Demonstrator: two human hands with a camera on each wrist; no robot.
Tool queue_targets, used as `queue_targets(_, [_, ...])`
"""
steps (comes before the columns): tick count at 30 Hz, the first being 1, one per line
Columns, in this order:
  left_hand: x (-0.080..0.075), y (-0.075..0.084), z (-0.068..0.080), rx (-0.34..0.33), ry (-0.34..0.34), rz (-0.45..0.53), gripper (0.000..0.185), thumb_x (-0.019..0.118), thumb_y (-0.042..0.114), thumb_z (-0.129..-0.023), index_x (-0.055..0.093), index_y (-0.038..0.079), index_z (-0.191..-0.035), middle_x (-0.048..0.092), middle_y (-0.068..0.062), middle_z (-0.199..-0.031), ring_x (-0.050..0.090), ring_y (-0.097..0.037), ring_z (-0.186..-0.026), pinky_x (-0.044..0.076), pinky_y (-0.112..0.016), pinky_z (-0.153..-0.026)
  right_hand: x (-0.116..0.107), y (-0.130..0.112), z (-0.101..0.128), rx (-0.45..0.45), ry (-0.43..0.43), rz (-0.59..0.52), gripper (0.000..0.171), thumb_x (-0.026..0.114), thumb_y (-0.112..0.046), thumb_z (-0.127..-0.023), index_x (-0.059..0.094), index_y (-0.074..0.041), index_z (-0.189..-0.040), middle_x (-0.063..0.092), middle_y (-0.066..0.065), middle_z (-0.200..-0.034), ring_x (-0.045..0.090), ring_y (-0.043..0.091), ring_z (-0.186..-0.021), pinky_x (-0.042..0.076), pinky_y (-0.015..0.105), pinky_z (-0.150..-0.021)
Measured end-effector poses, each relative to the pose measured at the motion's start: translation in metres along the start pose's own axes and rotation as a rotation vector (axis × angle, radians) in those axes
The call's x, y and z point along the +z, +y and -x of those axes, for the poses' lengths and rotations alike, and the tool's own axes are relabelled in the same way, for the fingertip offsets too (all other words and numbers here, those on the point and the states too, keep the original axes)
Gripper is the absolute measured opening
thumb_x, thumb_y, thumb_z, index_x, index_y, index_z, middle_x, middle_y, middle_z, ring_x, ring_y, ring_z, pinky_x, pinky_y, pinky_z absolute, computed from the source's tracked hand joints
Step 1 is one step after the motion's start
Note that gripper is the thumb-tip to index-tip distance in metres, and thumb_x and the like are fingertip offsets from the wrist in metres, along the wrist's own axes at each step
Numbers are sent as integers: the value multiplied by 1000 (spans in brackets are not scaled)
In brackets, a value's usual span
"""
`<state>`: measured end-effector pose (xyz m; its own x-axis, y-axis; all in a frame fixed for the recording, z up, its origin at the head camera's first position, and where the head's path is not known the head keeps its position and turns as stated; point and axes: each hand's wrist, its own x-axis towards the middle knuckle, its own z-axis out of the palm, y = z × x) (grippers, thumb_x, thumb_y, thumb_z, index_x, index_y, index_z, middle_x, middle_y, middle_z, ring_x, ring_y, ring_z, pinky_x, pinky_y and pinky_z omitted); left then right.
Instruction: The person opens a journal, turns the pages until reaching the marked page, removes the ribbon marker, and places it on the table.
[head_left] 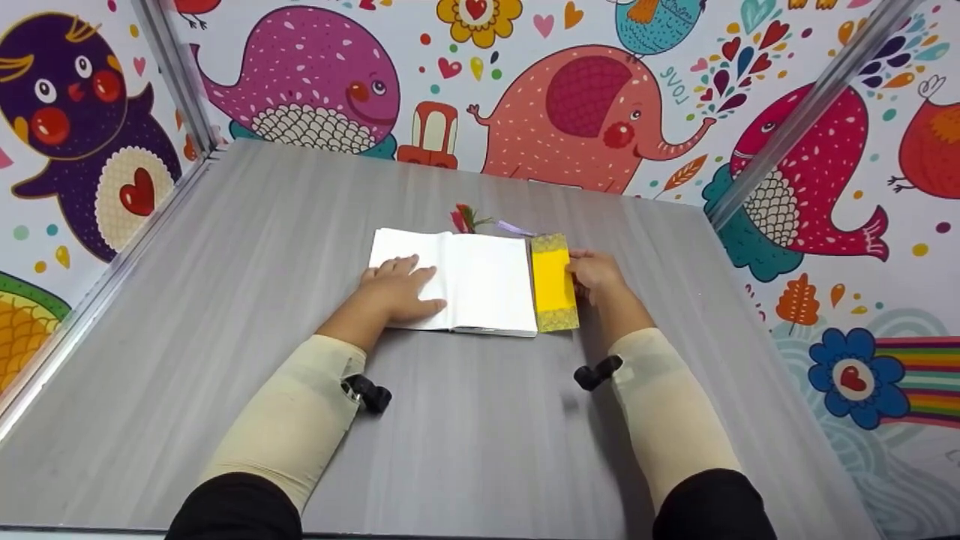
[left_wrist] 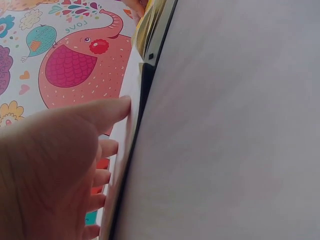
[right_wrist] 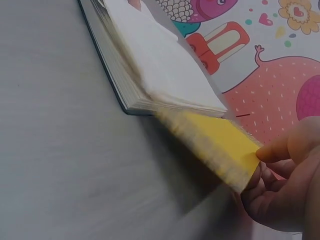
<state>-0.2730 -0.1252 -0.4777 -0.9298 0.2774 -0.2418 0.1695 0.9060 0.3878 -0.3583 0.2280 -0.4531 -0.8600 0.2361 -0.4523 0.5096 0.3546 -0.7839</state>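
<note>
The left hand (head_left: 397, 289) lies flat with fingers spread on the white left page of the open book (head_left: 457, 281), mid-table. The right hand (head_left: 594, 275) pinches the outer edge of its yellow, gold-bordered cover flap (head_left: 553, 283), thumb on top, fingers curled beneath; the grey table (head_left: 480, 435) has a streaked woodgrain look.

An open book (head_left: 465, 281) sits mid-frame on the grey desk (head_left: 465, 450), a yellow flap (head_left: 553, 283) standing out at its right edge. The left hand (head_left: 397, 289) lies flat on the left page; the right hand (head_left: 592, 274) holds the flap. Small flowers (head_left: 466, 218) lie just behind the book. Bare desk spreads below, left and right of the book; patterned walls (head_left: 570, 105) and metal posts (head_left: 176, 75) close the far and side edges.
</note>
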Motion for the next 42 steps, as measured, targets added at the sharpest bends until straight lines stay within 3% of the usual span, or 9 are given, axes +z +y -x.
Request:
queue_targets(10, [2,1,-3,1,1,-7,85,49,71,-100,28,28,-171,13,-11,-182,10,-41,-169,12,-68,-132,-2,7,-5,-19,72,94,38,62,-15,-107,64,-16,-145,67,8,-137,63,26,-113,58,34,-99])
queue_targets(17, [2,0,-4,-2,-6,-2,85,49,71,-100,28,29,-172,12,-10,-182,9,-41,-169,12,-68,-132,-3,13,-5,-105,84,86,45,63,-8,-102,63,-10,-147,66,12,-131,61,23,-92,56,26,-73])
queue_targets(19, [2,0,-5,-4,-7,1,85,49,71,-100,28,29,-171,13,-10,-182,9,-41,-169,13,-68,-132,-3,14,-4,-131,87,71,48,61,-6,-101,62,-9,-149,65,13,-132,61,22,-91,55,26,-71])
queue_targets(24, [2,-1,-6,-10,-8,0,85,50,71,-100,29,29,-171,13,-10,-182,10,-41,-169,13,-68,-132,3,12,1,-126,97,69,47,63,-16,-105,60,-13,-152,63,12,-140,62,26,-110,59,31,-92])
queue_targets(29, [2,-3,-6,-12,-8,-11,86,50,72,-100,29,29,-171,14,-10,-182,10,-41,-169,14,-67,-132,10,10,12,-97,95,44,46,63,-23,-107,59,-18,-153,60,9,-151,59,27,-126,53,37,-115])
queue_targets(36, [1,-3,-4,-10,1,-12,86,50,71,-100,29,28,-171,14,-11,-182,10,-42,-168,13,-68,-132,18,7,33,-162,53,23,47,63,-29,-108,59,-18,-154,60,7,-152,59,25,-130,50,39,-119])
queue_targets(42, [0,1,-2,-10,-3,1,85,51,70,-101,29,28,-171,13,-11,-182,9,-42,-169,12,-69,-132,29,9,44,-296,23,76,48,65,-35,-107,61,-21,-152,63,3,-145,59,24,-132,47,41,-122])
